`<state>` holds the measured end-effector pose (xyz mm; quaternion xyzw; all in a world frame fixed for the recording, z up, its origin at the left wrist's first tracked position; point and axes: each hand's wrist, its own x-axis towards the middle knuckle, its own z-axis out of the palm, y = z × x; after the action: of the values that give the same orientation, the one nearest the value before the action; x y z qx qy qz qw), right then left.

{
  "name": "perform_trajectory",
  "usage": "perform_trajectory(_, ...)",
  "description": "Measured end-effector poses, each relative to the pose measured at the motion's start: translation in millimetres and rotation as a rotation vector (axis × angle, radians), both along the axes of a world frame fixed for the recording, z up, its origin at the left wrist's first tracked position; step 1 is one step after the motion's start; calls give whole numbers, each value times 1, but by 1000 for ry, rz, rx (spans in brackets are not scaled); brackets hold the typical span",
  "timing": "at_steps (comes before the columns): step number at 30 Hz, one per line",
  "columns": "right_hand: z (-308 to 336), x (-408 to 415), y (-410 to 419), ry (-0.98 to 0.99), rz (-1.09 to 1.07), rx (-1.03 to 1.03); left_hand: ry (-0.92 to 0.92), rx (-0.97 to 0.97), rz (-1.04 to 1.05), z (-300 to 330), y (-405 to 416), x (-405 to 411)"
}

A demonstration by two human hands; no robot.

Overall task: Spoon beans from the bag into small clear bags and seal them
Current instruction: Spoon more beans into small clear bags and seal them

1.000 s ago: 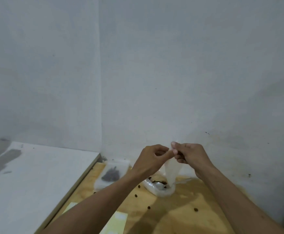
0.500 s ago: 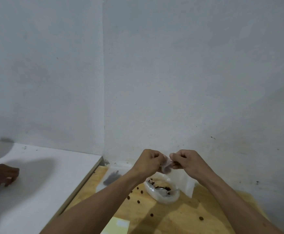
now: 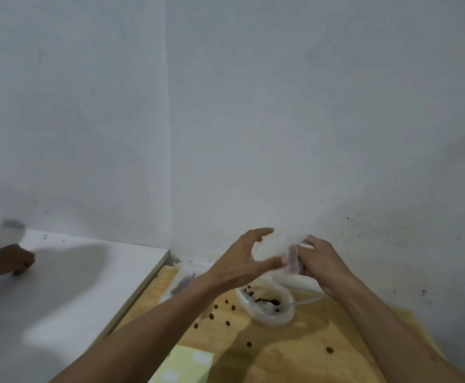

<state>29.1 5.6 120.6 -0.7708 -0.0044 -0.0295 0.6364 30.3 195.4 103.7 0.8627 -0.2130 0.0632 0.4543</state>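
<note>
Far to my left, another person's hand (image 3: 15, 259) rested on the white counter (image 3: 73, 286), cut off at the wrist by the edge of the view. On the wooden table (image 3: 295, 352) near the corner lay a small bag (image 3: 183, 281) with something dark inside, too blurred to make out. Loose beans (image 3: 227, 323) were scattered over the wood, and a pale yellow sheet (image 3: 187, 366) ran off the bottom edge.

My left hand (image 3: 242, 261) was spread, fingers fairly straight and apart, thumb toward the small clear bag (image 3: 274, 248) that I held up above the table, in front of the wall. The bag was a thin, cloudy film, smeared by motion, so I could not tell whether it held beans or whether its mouth was closed. My right hand (image 3: 318, 262) gripped its right edge, fingers curled round the plastic.

Below both hands sat the big bag (image 3: 264, 308), its rim rolled down, dark beans inside. Something grey lay in it, perhaps a spoon; I could not tell.
</note>
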Motion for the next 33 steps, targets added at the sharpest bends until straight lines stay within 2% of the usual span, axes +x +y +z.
perform_trajectory(3,1,-3,3,26,110,42,-149,318,-76,-4,3,8)
perform_trajectory(5,0,-3,5,25,187,17,-267,426,-85,-9,2,15)
perform_trajectory(7,-4,-1,5,-1,188,-63,-307,434,-59,-13,2,19)
perform_trajectory(11,-8,7,0,-102,75,-355,-352,477,7,-20,4,18)
perform_trajectory(16,-13,10,5,-69,48,-399,-344,518,59,-30,3,23)
perform_trajectory(20,-12,9,1,-231,-82,-364,-332,532,132,-34,15,30)
perform_trajectory(25,-8,13,1,-123,252,-413,-339,513,84,-39,12,27)
perform_trajectory(29,-8,12,8,-108,296,-415,-278,443,82,-43,8,27)
perform_trajectory(31,-12,11,9,-137,250,-420,-241,437,95,-43,10,28)
perform_trajectory(33,-17,15,5,-162,96,-366,-183,432,125,-43,13,30)
